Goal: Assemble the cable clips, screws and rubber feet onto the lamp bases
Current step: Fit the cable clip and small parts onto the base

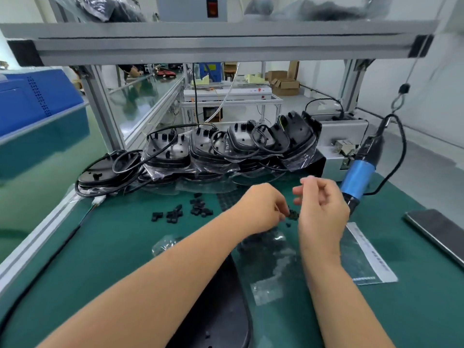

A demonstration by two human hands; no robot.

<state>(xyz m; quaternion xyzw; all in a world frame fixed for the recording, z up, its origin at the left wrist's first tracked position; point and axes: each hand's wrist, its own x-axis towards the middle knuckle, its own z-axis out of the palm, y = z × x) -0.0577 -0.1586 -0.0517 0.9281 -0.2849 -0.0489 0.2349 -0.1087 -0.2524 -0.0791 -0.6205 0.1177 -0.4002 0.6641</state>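
We see the left hand [261,209] pinching a small black cable clip [293,215] at its fingertips, grip clamped on it. The right hand [324,209] sits just beside, fingers loosely curled and apart — whether it touches the clip we cannot tell. Left of the grip, loose clips [180,213] lie on the green bench [113,247]. Beyond the hands stands a row of bagged lamp bases [213,149] — another base [221,310] lies beneath the forearms. A blue screwdriver [359,177] hangs right.
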